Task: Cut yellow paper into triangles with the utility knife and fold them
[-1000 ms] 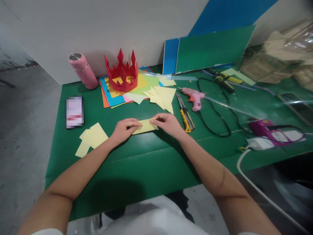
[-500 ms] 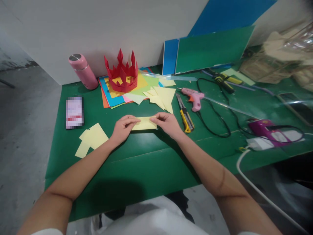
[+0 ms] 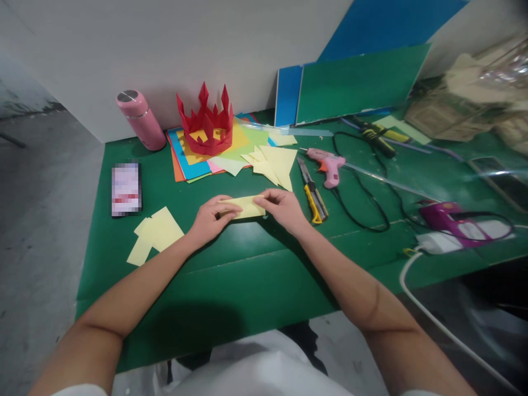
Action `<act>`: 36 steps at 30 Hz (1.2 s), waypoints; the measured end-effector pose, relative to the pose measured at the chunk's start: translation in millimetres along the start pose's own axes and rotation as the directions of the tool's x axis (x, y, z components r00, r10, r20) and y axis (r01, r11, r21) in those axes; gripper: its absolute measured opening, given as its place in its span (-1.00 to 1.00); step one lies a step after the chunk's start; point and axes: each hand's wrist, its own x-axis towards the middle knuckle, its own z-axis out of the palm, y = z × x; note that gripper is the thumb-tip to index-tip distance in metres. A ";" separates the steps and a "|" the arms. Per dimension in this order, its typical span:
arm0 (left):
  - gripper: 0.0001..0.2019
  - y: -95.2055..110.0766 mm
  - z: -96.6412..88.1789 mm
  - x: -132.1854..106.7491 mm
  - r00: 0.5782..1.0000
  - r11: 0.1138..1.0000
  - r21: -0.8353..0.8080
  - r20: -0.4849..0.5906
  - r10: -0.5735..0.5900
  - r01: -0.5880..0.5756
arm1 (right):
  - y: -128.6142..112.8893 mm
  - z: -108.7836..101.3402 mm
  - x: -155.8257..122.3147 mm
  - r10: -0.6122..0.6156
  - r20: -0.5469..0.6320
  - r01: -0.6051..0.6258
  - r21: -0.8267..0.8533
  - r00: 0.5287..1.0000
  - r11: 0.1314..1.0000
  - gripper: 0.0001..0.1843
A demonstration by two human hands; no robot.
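A strip of pale yellow paper [image 3: 249, 208] is stretched between my two hands, just above the green table. My left hand [image 3: 213, 219] pinches its left end, thumb in front. The right end is gripped by my right hand [image 3: 281, 207] between thumb and fingers. Left of my left forearm lie several pale yellow paper pieces [image 3: 159, 232]. Beyond the strip, more yellow folded pieces [image 3: 277, 164] lie in a loose pile. A utility knife [image 3: 312, 192] with a yellow handle rests to the right of my right hand.
A red paper crown [image 3: 208, 132] stands on coloured sheets [image 3: 198, 170] at the back. A pink bottle [image 3: 142, 122] and a phone [image 3: 126, 189] are on the left. Right of the knife lie a pink glue gun [image 3: 325, 165], its black cord and a white power strip [image 3: 441, 241].
My left hand has slid slightly right along the paper strip, and its left end now tilts a little. My right hand has barely moved.
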 end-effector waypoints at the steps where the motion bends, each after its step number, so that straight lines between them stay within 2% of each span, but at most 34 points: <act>1: -0.88 -0.1 0.2 -0.1 1.000 1.000 -0.015 0.002 -0.015 0.015 | -0.2 0.1 -0.2 -0.007 -0.003 0.007 -0.003 1.000 1.000 -0.57; 8: -0.90 3.8 -1.1 1.5 0.985 0.971 -0.179 -0.030 -0.168 0.160 | -0.2 1.1 -0.7 -0.013 -0.042 0.014 0.013 0.999 1.000 -0.59; 13: -0.81 6.1 -2.8 1.9 0.977 0.970 -0.125 -0.007 -0.212 0.209 | 2.2 0.9 -0.2 -0.023 -0.040 0.024 0.022 0.999 0.999 -0.61; 27: -0.78 11.6 -1.4 -2.3 0.992 0.990 0.088 -0.064 -0.105 0.111 | -1.7 1.6 -1.8 -0.032 -0.046 0.033 0.015 0.998 0.999 -0.62; 36: -0.78 12.5 -1.8 -3.3 0.998 0.997 0.074 -0.064 -0.007 0.012 | -3.7 0.8 -2.6 -0.070 -0.067 0.069 -0.014 0.995 0.997 -0.63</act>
